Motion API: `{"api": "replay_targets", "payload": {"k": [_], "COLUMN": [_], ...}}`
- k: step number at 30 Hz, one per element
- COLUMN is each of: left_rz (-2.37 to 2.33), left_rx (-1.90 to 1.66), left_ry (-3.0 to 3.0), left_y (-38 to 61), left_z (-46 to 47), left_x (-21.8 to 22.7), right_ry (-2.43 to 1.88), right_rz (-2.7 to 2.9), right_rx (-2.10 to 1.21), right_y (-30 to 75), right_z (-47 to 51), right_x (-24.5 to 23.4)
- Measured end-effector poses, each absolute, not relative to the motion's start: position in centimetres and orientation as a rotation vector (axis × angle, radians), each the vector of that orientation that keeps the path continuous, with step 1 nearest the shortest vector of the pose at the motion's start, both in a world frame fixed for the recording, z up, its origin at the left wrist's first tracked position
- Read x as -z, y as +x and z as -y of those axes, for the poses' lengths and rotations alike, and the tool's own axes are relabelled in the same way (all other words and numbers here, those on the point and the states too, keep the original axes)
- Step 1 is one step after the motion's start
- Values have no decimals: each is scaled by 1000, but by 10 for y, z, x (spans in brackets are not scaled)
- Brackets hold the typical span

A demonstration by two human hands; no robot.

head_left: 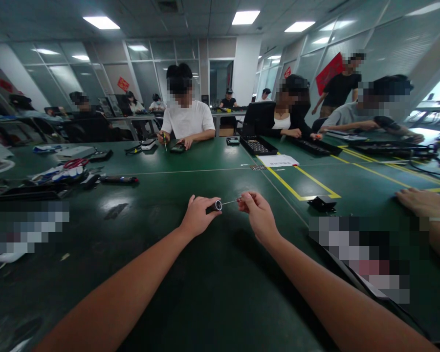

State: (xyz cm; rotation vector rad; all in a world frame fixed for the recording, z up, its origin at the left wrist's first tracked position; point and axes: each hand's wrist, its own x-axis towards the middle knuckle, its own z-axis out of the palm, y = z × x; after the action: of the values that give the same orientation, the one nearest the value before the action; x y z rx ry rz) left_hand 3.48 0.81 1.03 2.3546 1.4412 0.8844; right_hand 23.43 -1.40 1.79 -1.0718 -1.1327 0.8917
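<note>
My left hand (198, 215) is closed around a short dark cylinder (215, 207) whose round end has a pale rim and faces right. A thin, light-coloured rod (229, 202) spans the gap between that end and my right hand (259, 215). The thumb and fingers of my right hand are pinched together on the rod's right end, so that end is mostly hidden. Whether the rod's left tip sits inside the cylinder or just beside its rim, I cannot tell. Both hands are held above the green table (205, 293), near its middle.
Left lie a dark pen-shaped tool (119, 179) and a heap of gloves and cables (68, 168). Right are a small black block (321, 203) and a neighbour's hand (423, 200). Opposite, a person in white (188, 120) works, near a black tray (258, 145) and paper sheet (278, 160).
</note>
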Motion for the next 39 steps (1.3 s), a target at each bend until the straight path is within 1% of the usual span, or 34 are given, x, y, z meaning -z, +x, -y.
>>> {"api": "replay_targets", "payload": {"k": [5,8,12,16,22,29,33,39], "left_rz": [-1420,-1415,-1430,-1423,-1421,-1430,-1425,-1451], "left_rx": [-877,-882,-873,-847,-908,-890,-845,-807], "left_ry": [2374,2367,2348,2375,2376,2437,2532,2439], "left_y": [33,33,32,33,37,37,34,31], "left_z": [-9,-10,-9,-6,-6,-6,-9,-11], "left_x": [-7,-5,-8,-11,-12,-13,-15,-12], "right_ry": [-1204,-1198,-1130,-1185,-1079,-1067,-1123,-1108], "right_rz": [1208,1212,1236,1246,948,927,786,809], "right_rx": [-741,-700,-750,-767,-906,-977,-1132,-1005], "right_y": [235,235,232,230,232,230,238,240], "right_z": [19,20,22,22,12,9,0,1], "right_x": [-24,-26,-26,-26,-21,-15,-11,-14]}}
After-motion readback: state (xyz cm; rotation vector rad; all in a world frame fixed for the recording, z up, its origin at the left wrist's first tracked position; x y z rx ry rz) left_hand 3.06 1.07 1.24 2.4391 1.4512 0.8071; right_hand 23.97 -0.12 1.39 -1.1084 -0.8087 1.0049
